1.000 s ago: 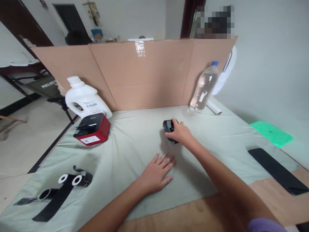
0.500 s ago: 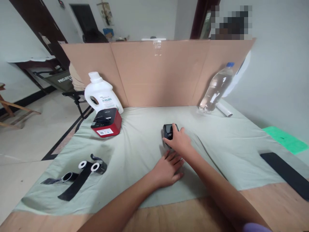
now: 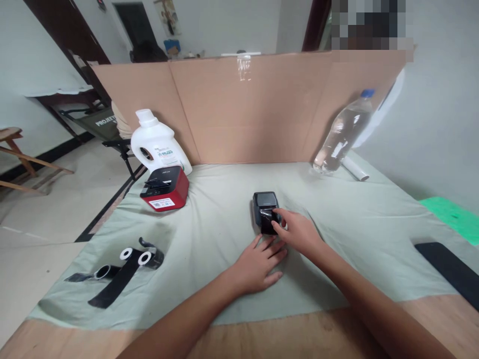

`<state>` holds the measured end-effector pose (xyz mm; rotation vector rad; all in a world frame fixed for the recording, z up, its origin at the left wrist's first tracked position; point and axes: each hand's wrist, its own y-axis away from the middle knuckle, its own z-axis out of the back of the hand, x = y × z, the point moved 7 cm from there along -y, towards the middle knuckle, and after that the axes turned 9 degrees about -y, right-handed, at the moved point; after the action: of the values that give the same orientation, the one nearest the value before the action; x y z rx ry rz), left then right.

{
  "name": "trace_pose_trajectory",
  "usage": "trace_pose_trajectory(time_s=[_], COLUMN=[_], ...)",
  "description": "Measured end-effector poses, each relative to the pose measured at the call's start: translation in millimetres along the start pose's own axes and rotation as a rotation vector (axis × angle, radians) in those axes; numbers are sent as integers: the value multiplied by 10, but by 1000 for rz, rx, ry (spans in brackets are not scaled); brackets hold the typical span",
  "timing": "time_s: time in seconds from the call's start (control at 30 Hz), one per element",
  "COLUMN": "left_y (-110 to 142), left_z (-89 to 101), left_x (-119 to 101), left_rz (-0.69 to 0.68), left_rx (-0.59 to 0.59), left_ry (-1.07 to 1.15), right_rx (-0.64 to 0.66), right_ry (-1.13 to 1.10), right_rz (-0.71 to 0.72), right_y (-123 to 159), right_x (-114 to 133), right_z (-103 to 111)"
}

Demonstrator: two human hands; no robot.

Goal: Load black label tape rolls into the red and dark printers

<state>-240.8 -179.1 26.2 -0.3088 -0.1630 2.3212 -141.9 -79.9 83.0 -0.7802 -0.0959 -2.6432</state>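
Note:
A small black box-shaped device [image 3: 266,199], which looks like a compact printer, stands on the pale green cloth in the middle. A glossy black strip [image 3: 267,222] hangs over its front. My right hand [image 3: 299,232] is at the strip's right edge, with thumb and forefinger closed in on it; the exact contact is small and partly hidden. My left hand [image 3: 260,264] lies flat on the cloth in front of the device, fingers spread, fingertips close to its base, holding nothing.
Black rolls [image 3: 145,258] with loose strips lie at the left. Behind them stand a red-and-black box-shaped device [image 3: 164,189] and a white jug [image 3: 155,142]. A cardboard screen [image 3: 247,114] closes the back, with a water bottle [image 3: 342,134] leaning there. A black slab [image 3: 449,269] lies at right.
My right hand has moved off the top of the black device to its front right, uncovering the lid and the glossy strip. My left hand stays flat. The view has shifted slightly.

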Motion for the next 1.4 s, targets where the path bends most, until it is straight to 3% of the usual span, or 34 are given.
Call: trace_pose_trajectory(time_s=[0.13, 0.23, 0.33, 0.43, 0.63, 0.93, 1.2, 1.4], left_y=[41, 52, 6, -96, -138, -170, -158, -115], left_z=[216, 440, 455, 329, 128, 85, 107, 109], left_x=[107, 539, 1007, 1238, 1270, 1290, 1285, 1379], left_rz=[31, 339, 632, 684, 674, 675, 674, 694], left_rx=[-220, -391, -344, -202, -94, 15, -24, -123], left_ry=[51, 132, 194, 161, 51, -143, -161, 61], right_rx=[-71, -176, -245, -242, -183, -115, -123, -164], right_ry=[-116, -226, -338, -375, -354, -304, -282, -327], right_rz=[86, 124, 161, 218, 240, 222, 211, 222], right_y=[-40, -152, -304, -406, -406, -434, -424, -418], right_x=[-86, -237, -432, -597, -781, -782, -748, -781], right_z=[-1, 23, -22, -173, -440, -480, -479, -477])
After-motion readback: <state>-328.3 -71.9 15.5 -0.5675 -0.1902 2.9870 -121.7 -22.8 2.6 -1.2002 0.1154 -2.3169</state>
